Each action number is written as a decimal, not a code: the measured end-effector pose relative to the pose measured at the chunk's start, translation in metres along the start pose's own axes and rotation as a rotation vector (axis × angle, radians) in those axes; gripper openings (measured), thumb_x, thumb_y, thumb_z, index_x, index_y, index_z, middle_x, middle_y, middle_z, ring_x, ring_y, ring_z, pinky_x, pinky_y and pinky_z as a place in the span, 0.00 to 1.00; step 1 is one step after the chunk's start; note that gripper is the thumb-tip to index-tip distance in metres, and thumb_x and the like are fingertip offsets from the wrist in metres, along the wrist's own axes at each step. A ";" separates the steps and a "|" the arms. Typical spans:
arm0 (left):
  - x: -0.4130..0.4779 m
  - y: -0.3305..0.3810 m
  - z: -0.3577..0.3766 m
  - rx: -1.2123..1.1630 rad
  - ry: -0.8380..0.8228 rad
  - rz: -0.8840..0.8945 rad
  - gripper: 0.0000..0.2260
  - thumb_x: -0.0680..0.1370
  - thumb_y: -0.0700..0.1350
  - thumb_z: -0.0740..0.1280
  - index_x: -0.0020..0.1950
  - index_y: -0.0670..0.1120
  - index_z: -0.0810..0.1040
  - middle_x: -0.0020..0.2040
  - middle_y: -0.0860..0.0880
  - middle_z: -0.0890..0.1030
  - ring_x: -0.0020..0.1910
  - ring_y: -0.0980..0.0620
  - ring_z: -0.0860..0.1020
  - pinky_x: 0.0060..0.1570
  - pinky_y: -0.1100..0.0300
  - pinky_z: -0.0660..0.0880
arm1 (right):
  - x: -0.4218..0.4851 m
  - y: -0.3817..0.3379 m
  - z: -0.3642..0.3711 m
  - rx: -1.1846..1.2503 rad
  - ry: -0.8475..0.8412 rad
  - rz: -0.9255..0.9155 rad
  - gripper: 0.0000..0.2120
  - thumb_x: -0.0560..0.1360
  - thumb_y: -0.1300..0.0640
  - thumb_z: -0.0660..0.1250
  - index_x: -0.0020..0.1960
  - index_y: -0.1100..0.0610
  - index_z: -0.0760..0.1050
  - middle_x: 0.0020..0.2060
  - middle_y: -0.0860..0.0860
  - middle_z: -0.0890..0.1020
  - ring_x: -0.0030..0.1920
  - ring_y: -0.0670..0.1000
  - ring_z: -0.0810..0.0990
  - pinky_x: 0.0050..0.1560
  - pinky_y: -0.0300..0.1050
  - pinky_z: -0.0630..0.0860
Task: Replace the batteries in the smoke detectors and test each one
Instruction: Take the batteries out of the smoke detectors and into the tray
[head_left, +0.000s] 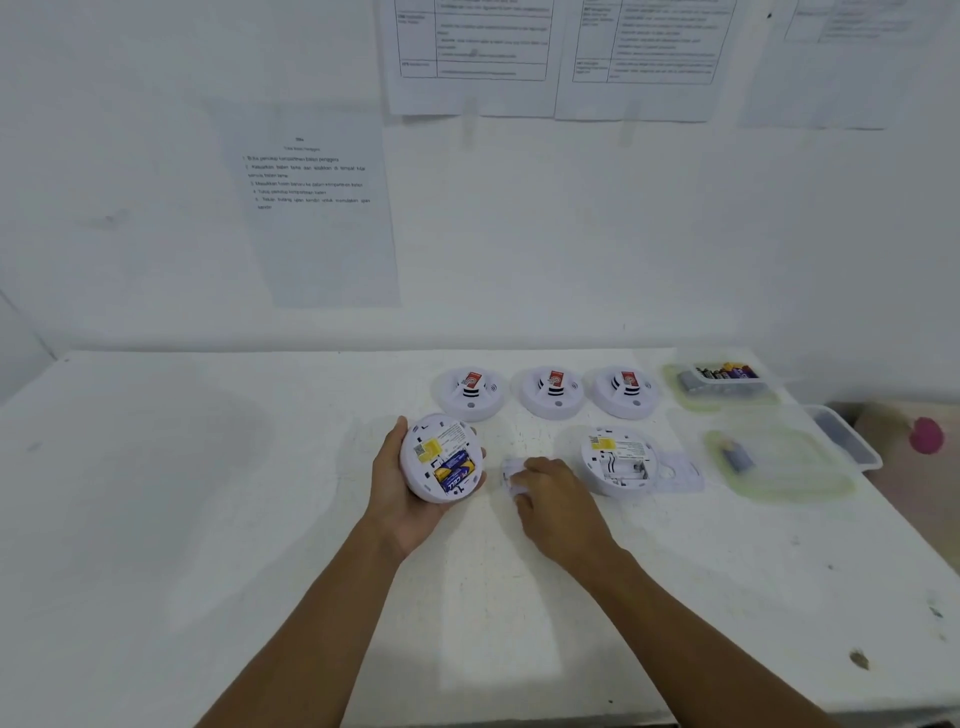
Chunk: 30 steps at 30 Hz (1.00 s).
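Left hand (402, 480) grasps an upturned smoke detector (441, 457) above the bench (208, 493) centre, batteries (456, 470) seated in its bay; right hand (550, 501) closes its fingers on a small white cover (511, 475) lying on the bench; beside it an opened detector (618, 460) with empty bay; three detectors (553, 391) line the far edge; battery tray (722, 376) at far right corner

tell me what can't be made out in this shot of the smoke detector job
- Head view: the small white piece under the right hand is motion-blurred and partly covered by the fingers.
- Text on the wall sheets is too small and soft to read.
- The batteries in the far tray are too small to count.
- The pink object at the right edge is blurred.
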<state>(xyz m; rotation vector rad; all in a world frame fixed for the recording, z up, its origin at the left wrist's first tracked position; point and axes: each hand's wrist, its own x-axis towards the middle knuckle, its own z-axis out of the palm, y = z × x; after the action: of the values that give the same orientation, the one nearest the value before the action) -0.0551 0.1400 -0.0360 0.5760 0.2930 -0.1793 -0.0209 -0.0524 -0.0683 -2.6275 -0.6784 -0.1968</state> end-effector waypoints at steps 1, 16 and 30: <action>-0.001 0.000 0.001 0.000 -0.002 0.000 0.31 0.75 0.62 0.62 0.73 0.45 0.70 0.70 0.40 0.74 0.71 0.38 0.70 0.60 0.41 0.74 | 0.000 -0.002 -0.002 0.008 -0.003 0.013 0.13 0.78 0.60 0.63 0.61 0.57 0.80 0.60 0.53 0.80 0.61 0.53 0.75 0.64 0.42 0.70; -0.009 -0.013 0.027 0.041 -0.015 0.068 0.27 0.80 0.61 0.53 0.49 0.45 0.87 0.49 0.42 0.85 0.46 0.45 0.83 0.44 0.52 0.82 | 0.001 -0.059 -0.039 0.439 0.135 0.125 0.23 0.68 0.47 0.76 0.59 0.52 0.75 0.56 0.46 0.75 0.52 0.42 0.75 0.44 0.25 0.72; -0.003 -0.022 0.032 0.071 -0.002 0.077 0.24 0.80 0.61 0.54 0.62 0.45 0.79 0.51 0.43 0.84 0.46 0.45 0.84 0.44 0.52 0.82 | -0.001 -0.059 -0.051 0.356 0.128 0.148 0.21 0.68 0.45 0.74 0.57 0.52 0.75 0.56 0.45 0.74 0.50 0.41 0.72 0.43 0.26 0.69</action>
<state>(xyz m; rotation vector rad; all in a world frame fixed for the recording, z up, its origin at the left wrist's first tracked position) -0.0568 0.1040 -0.0208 0.6565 0.2625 -0.1164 -0.0523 -0.0282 -0.0008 -2.2893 -0.4283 -0.1795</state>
